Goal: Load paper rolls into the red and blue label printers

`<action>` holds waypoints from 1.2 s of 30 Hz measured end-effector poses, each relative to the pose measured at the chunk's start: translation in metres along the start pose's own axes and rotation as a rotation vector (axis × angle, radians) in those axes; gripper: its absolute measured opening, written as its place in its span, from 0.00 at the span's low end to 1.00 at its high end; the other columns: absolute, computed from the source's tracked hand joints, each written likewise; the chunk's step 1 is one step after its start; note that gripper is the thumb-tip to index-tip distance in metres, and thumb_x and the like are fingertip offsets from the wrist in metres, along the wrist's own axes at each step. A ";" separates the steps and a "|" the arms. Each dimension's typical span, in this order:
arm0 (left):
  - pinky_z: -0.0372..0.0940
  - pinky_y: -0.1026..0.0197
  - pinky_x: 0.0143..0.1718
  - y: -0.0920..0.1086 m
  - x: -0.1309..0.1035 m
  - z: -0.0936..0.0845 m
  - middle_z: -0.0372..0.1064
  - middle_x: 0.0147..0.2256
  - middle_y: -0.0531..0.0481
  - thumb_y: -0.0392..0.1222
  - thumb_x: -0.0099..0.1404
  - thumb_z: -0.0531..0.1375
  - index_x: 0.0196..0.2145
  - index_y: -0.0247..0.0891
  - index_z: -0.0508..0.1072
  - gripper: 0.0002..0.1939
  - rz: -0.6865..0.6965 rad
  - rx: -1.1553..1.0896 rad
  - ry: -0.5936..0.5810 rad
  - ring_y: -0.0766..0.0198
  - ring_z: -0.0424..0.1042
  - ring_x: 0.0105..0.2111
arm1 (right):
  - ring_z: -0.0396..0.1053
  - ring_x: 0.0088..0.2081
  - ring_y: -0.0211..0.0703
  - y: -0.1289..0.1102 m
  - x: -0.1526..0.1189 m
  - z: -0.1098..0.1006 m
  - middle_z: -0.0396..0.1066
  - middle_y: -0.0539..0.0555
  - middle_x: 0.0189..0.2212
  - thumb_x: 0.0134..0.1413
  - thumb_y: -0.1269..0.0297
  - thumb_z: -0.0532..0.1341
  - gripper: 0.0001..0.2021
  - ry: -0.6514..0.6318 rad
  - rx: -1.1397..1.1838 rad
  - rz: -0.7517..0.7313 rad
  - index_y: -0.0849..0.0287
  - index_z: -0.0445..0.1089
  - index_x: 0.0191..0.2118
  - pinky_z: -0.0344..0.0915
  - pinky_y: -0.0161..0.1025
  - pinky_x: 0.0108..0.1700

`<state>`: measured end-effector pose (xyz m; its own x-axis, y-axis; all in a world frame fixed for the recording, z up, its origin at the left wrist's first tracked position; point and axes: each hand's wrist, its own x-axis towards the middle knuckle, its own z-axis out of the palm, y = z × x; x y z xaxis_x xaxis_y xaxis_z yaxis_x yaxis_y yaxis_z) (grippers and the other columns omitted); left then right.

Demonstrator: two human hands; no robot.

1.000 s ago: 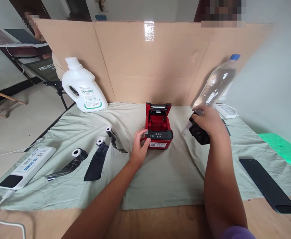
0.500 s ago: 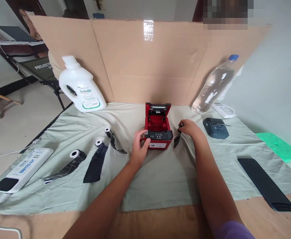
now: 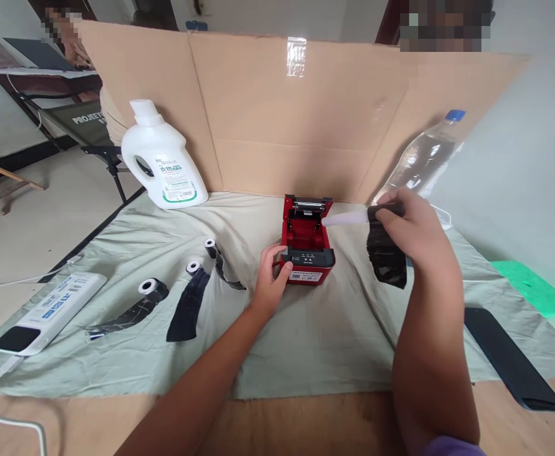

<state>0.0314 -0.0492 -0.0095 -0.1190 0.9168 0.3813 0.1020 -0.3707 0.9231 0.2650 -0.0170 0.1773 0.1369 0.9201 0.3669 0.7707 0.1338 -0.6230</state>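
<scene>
Left hand [image 3: 272,278] is bracing the open red receipt printer [image 3: 312,276] on the cloth-covered worktop [image 3: 315,421], fingers clamping its front-left corner. Right fingers are pinching a black paper roll [image 3: 386,259], right of the printer; its tail is hanging. Roll's looking light, floppy, easily creased: hold the wound part. Printer's looking rigid, maybe skid-prone: grip casing, not lid [image 3: 327,206].

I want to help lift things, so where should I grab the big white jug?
Probably by the loop handle on the left of the white jug, coming from the left. The gap inside it should let fingers wrap around, while the body looks wide and harder to grip.
</scene>
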 end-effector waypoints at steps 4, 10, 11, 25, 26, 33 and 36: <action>0.64 0.51 0.58 0.001 -0.002 0.000 0.64 0.58 0.43 0.48 0.71 0.57 0.56 0.44 0.68 0.17 0.000 0.003 -0.007 0.54 0.65 0.59 | 0.67 0.32 0.46 -0.005 -0.008 -0.014 0.71 0.54 0.33 0.49 0.67 0.58 0.07 0.007 0.081 0.020 0.54 0.69 0.36 0.61 0.43 0.34; 0.59 0.47 0.63 0.014 0.009 -0.005 0.64 0.60 0.41 0.56 0.73 0.52 0.58 0.43 0.68 0.22 0.045 -0.112 0.159 0.51 0.62 0.63 | 0.66 0.31 0.45 -0.025 -0.018 -0.018 0.70 0.53 0.31 0.49 0.67 0.58 0.08 -0.131 0.277 0.003 0.52 0.70 0.36 0.59 0.40 0.31; 0.59 0.47 0.63 0.022 0.014 -0.007 0.64 0.61 0.42 0.59 0.73 0.51 0.58 0.44 0.68 0.24 0.061 -0.193 0.190 0.51 0.62 0.64 | 0.65 0.31 0.44 -0.032 -0.021 -0.011 0.70 0.52 0.31 0.48 0.67 0.58 0.08 -0.182 0.317 -0.003 0.52 0.70 0.36 0.59 0.40 0.31; 0.64 0.50 0.60 0.067 0.037 -0.025 0.71 0.55 0.45 0.62 0.74 0.47 0.53 0.45 0.70 0.24 -0.015 -0.443 0.061 0.54 0.69 0.58 | 0.68 0.37 0.42 -0.078 -0.047 0.085 0.71 0.50 0.39 0.49 0.66 0.59 0.10 -0.750 0.604 -0.079 0.54 0.68 0.40 0.64 0.39 0.37; 0.64 0.50 0.58 0.062 0.037 -0.024 0.71 0.55 0.44 0.61 0.74 0.47 0.53 0.44 0.69 0.23 -0.024 -0.421 0.093 0.54 0.70 0.56 | 0.68 0.36 0.42 -0.073 -0.041 0.082 0.71 0.49 0.38 0.48 0.66 0.60 0.10 -0.714 0.607 -0.051 0.54 0.68 0.40 0.64 0.39 0.37; 0.65 0.52 0.51 0.044 0.039 -0.021 0.73 0.48 0.43 0.56 0.72 0.50 0.48 0.41 0.70 0.19 -0.066 -0.198 0.322 0.56 0.71 0.51 | 0.69 0.33 0.42 -0.024 -0.002 0.083 0.73 0.50 0.33 0.41 0.66 0.64 0.13 -0.499 0.515 0.093 0.56 0.71 0.38 0.63 0.37 0.33; 0.63 0.51 0.55 0.042 0.036 -0.019 0.73 0.51 0.42 0.56 0.73 0.50 0.50 0.41 0.70 0.20 -0.062 -0.179 0.283 0.56 0.71 0.53 | 0.69 0.32 0.41 -0.017 0.002 0.085 0.74 0.51 0.33 0.43 0.65 0.64 0.13 -0.515 0.503 0.092 0.56 0.72 0.39 0.63 0.37 0.32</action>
<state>0.0131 -0.0349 0.0441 -0.3912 0.8703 0.2993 -0.0863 -0.3585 0.9295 0.1991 0.0142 0.1296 -0.2184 0.9759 0.0028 0.3737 0.0863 -0.9235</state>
